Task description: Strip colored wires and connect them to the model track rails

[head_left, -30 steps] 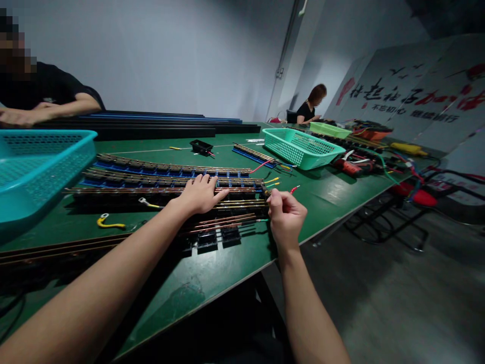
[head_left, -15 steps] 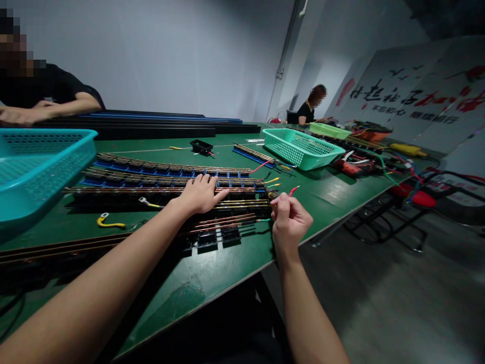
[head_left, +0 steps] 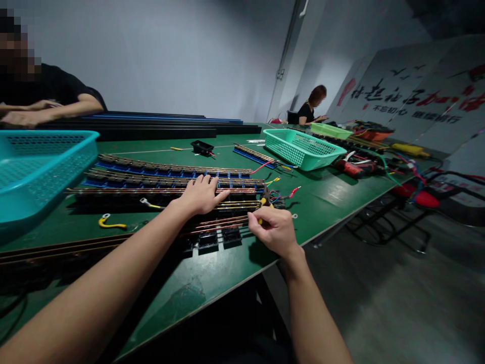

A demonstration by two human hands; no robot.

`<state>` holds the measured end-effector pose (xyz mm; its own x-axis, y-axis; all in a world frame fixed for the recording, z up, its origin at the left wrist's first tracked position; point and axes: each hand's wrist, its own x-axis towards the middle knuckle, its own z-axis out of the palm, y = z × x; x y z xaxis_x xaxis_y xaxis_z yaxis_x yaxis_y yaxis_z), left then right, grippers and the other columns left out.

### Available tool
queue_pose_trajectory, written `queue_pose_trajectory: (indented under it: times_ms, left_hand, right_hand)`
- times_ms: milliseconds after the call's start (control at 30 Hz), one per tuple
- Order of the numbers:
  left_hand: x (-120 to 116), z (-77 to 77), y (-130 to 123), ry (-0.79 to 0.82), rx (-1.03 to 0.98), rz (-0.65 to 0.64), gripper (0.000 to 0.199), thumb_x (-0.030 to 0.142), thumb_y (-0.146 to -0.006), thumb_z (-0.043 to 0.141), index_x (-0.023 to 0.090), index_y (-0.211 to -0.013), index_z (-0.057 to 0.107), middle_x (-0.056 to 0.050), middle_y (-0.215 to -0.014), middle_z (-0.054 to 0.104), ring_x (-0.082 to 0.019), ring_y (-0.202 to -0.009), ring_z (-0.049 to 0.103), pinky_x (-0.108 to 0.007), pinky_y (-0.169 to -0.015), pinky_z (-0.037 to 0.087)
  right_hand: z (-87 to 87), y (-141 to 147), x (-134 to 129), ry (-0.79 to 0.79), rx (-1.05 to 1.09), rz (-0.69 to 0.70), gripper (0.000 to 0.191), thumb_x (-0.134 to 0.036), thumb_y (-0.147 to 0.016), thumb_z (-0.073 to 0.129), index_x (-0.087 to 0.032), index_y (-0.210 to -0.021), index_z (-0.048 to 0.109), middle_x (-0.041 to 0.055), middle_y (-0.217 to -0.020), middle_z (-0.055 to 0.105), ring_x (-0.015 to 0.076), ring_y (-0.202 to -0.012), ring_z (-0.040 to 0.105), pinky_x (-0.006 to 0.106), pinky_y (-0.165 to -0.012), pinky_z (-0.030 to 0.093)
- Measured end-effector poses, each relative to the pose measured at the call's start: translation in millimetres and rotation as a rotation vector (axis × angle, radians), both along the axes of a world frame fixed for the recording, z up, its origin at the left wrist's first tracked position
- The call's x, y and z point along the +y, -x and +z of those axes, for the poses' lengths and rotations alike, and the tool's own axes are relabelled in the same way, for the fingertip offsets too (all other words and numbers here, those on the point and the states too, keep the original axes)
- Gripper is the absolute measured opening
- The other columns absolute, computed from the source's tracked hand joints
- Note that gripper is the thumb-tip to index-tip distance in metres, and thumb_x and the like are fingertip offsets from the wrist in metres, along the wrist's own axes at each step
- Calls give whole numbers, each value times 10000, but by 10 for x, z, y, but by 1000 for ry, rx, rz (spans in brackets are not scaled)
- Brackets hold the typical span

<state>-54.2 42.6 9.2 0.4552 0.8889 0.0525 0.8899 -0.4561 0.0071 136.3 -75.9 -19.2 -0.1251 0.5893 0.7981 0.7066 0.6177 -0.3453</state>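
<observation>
My left hand (head_left: 202, 194) lies flat with fingers spread across a row of long rails (head_left: 159, 192) with copper-coloured strips. My right hand (head_left: 275, 228) is closed around the yellow handles of a small pair of pliers (head_left: 262, 202), whose dark jaws point away from me at the rails' right ends. Around the jaws, thin wires stick out, among them a red wire (head_left: 294, 192) and a yellow wire (head_left: 275, 180). Whether the jaws grip a wire I cannot tell. A ring terminal (head_left: 294, 216) shows just right of my right hand.
A blue basket (head_left: 85, 151) stands at the left and a green basket (head_left: 303, 163) farther back. Red-handled tools (head_left: 354, 167) lie beside it. A yellow wire with a ring end (head_left: 113, 224) rests at left. Two people sit beyond the green table (head_left: 326, 194).
My right hand has turned over and shifted slightly left and down, bringing the yellow-handled pliers into clearer view. My left hand stays in place on the rails.
</observation>
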Motion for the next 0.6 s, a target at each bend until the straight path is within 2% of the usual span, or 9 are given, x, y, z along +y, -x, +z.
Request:
queue_pose_trajectory:
  times_ms: [200,300,467,600]
  left_hand:
    - [7,-14,3,-8,-11,1,820,684,-969,182,118,-1532,369,-204,-1544,426,-368,-1423,381,-523,-1120,350]
    - [5,-12,2,-5,-9,0,819,677,-970,184,112,-1535,364,-207,-1547,422,-370,-1424,380,-521,-1117,351]
    - [6,-5,2,3,2,-3,826,681,-968,167,118,-1545,347,-202,-1557,410,-363,-1432,369,-514,-1121,349]
    - [16,-13,4,1,3,-3,828,680,-969,166,114,-1545,348,-204,-1552,414,-365,-1430,372,-521,-1121,351]
  right_hand:
    - [-7,-72,6,64,-225,50,323,-238,-891,582,-208,-570,574,-48,-538,561,71,-471,436,207,-498,315]
    - [-13,-72,8,73,-225,50,325,-240,-890,582,-209,-566,569,-49,-536,556,71,-472,432,210,-497,309]
    - [-3,-23,-21,71,32,36,333,-271,-896,598,-201,-572,613,-49,-506,531,67,-443,399,215,-480,310]
    - [-33,12,-34,50,448,-71,385,-337,-896,625,-183,-546,582,-63,-467,423,64,-434,328,225,-462,276]
